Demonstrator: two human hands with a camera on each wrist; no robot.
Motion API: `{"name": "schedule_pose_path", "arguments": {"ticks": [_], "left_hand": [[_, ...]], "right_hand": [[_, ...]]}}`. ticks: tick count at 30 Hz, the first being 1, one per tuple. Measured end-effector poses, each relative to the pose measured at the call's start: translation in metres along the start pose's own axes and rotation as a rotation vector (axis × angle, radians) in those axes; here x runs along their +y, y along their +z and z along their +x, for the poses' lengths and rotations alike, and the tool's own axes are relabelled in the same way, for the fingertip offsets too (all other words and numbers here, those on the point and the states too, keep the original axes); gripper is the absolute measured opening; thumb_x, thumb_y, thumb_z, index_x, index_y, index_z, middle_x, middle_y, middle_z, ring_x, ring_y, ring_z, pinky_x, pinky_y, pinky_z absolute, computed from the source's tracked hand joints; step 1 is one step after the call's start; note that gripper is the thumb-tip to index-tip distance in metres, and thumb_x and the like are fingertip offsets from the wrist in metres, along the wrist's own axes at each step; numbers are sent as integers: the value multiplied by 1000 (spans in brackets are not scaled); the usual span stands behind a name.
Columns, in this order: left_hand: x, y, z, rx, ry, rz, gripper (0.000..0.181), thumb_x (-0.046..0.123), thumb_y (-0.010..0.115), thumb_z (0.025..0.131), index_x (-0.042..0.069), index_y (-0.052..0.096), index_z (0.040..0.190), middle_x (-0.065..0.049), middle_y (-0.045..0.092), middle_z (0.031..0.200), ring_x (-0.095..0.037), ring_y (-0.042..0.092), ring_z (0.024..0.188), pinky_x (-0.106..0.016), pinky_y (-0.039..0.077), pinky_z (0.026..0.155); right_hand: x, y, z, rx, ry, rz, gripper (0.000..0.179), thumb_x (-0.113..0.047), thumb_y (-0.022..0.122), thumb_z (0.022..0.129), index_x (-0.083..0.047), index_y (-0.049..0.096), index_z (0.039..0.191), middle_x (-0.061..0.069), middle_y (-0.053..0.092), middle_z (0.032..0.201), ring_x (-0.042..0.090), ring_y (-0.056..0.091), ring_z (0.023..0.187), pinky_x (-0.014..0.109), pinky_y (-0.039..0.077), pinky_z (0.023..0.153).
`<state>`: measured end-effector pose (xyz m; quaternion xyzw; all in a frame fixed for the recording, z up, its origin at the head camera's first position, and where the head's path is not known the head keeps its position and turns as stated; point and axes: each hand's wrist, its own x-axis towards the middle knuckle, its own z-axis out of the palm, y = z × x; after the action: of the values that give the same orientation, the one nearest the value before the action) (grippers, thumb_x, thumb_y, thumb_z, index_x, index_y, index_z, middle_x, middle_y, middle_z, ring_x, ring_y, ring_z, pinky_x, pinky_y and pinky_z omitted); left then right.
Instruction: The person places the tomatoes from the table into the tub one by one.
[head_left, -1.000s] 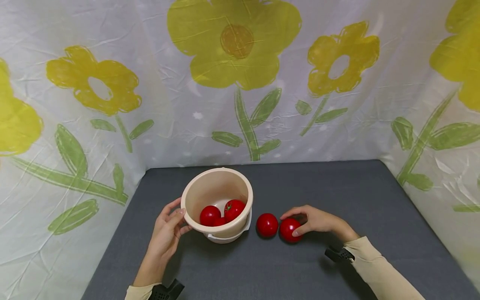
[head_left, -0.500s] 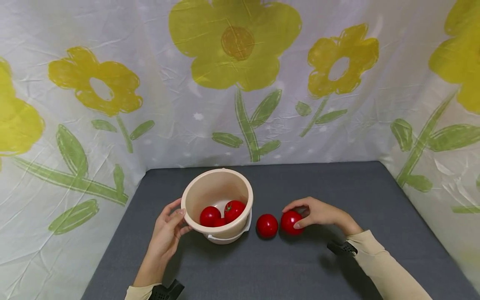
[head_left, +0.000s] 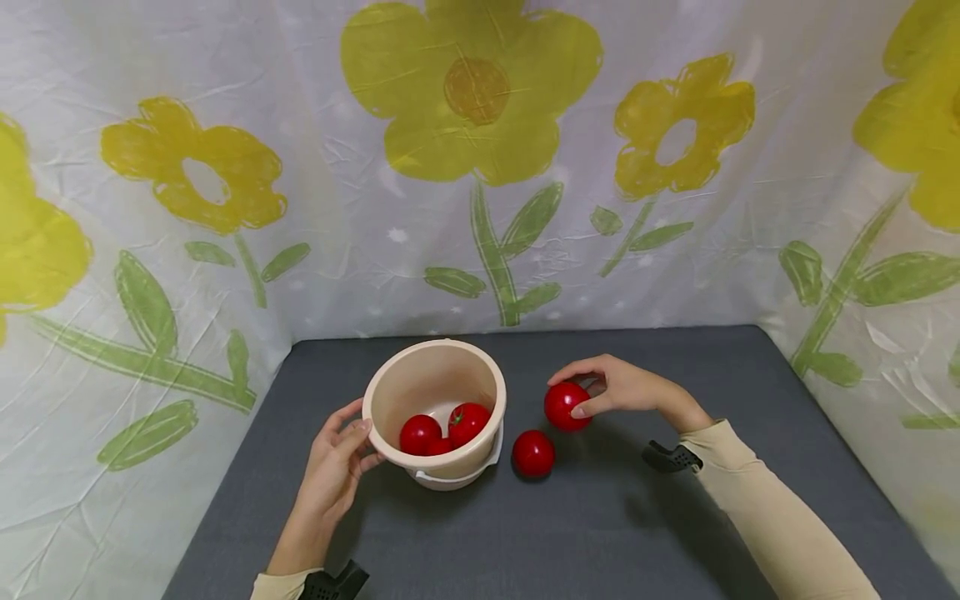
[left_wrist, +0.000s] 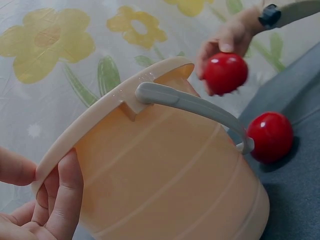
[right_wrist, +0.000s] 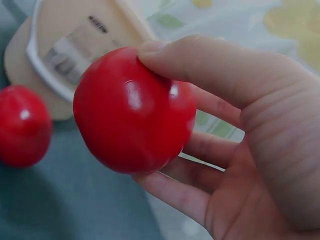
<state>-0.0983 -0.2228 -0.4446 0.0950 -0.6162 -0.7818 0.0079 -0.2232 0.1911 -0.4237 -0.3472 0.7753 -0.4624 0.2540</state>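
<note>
A cream bucket point(head_left: 382, 375) with a pale handle point(left_wrist: 192, 106) stands left of centre, several red tomatoes point(head_left: 467, 423) inside it. My left hand point(head_left: 335, 467) pinches its rim on the left, thumb on one side and fingers on the other, as the left wrist view shows. In my right hand point(head_left: 633, 390) a glossy red tomato point(head_left: 567, 407) is held up off the table, right of the bucket, between thumb and fingers point(right_wrist: 175, 192). Another tomato point(head_left: 534, 454) lies on the table just right of the bucket, below the held one.
A dark grey cloth covers the table point(head_left: 600, 533). White curtains point(head_left: 345, 208) with yellow flowers hang along the back and both sides. A black wrist camera point(head_left: 671, 457) sits on the right forearm, another point(head_left: 333, 581) on the left.
My right hand has lifted the tomato from the table, up and slightly left, away from the one beside it. The left hand and bucket have stayed in place.
</note>
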Motion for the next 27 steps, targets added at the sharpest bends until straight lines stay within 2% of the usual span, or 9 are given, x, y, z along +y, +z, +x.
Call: {"name": "schedule_pose_path", "arguments": {"ticks": [14,27], "left_hand": [[0,2,-1,-9,3,-4,39,5,52,100,12,37,136,8,67,97,-6,63,76,-24,59,65],[1,0,-1,7,-11,12,37,6,51,101,15,38,134,7,67,99,-6,63,77,-24,59,65]], "right_hand": [[-51,-21,55,-20,-71,75,53,-11,71,88,-6,54,138,18,54,140,30,63,111,38,59,88],[-79,-6,123,-64,-208,81,48,-8,69,88,-9,57,135,11,61,135,24,59,121,39,57,92]]}}
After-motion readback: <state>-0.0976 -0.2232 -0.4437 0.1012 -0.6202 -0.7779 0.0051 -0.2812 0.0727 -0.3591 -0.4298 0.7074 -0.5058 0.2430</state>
